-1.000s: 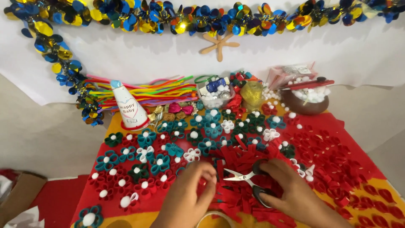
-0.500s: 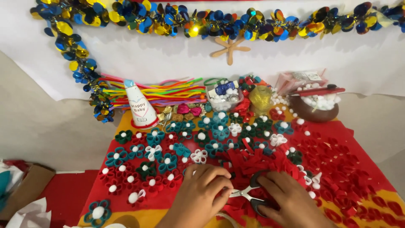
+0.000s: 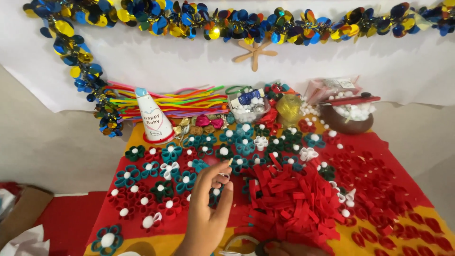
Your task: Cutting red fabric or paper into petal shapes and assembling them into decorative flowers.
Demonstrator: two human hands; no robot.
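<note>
My left hand (image 3: 208, 208) is lifted over the front of the red cloth (image 3: 379, 156), its thumb and forefinger pinched on a small pale piece (image 3: 223, 176) too small to identify. Under and around it lie felt flowers in teal, red and dark green with white pompom centres (image 3: 173, 173). To its right is a heap of red felt strips (image 3: 294, 199). Only a sliver of my right hand (image 3: 289, 249) shows at the bottom edge, next to a grey looped handle (image 3: 237, 244). What it holds is hidden.
At the back stand a white paper cone (image 3: 154, 118), a bundle of coloured pipe cleaners (image 3: 180, 102), a clear tub of white pompoms (image 3: 249, 111), a gold ribbon spool (image 3: 289, 108) and a brown bowl (image 3: 346, 124). A blue and gold garland (image 3: 227, 23) hangs on the white wall.
The scissors seen between both hands earlier are out of sight. My left hand has risen with its fingers pinched. My right hand has dropped to the bottom edge.
</note>
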